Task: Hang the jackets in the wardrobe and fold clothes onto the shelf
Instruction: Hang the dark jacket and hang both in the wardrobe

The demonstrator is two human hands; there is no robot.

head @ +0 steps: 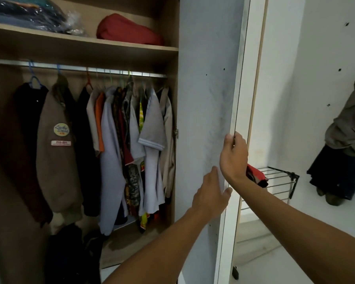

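Observation:
The wardrobe stands open with its white door (205, 83) swung out to the right. My right hand (233, 154) grips the door's outer edge, fingers curled round it. My left hand (210, 193) lies lower on the same door, fingers straight against its inner face, thumb at the edge. On the metal rail (111, 71) hang a brown jacket with patches (57, 144), dark jackets (27, 130) and several shirts (131, 140). The shelf (80, 41) above carries a red bundle (127, 30) and bagged clothes (25, 13).
A wire rack (275, 181) with red cloth on it stands right of the door. Grey and dark clothes (344, 140) hang on the white wall at far right. Dark clothes (74, 249) are heaped on the wardrobe floor.

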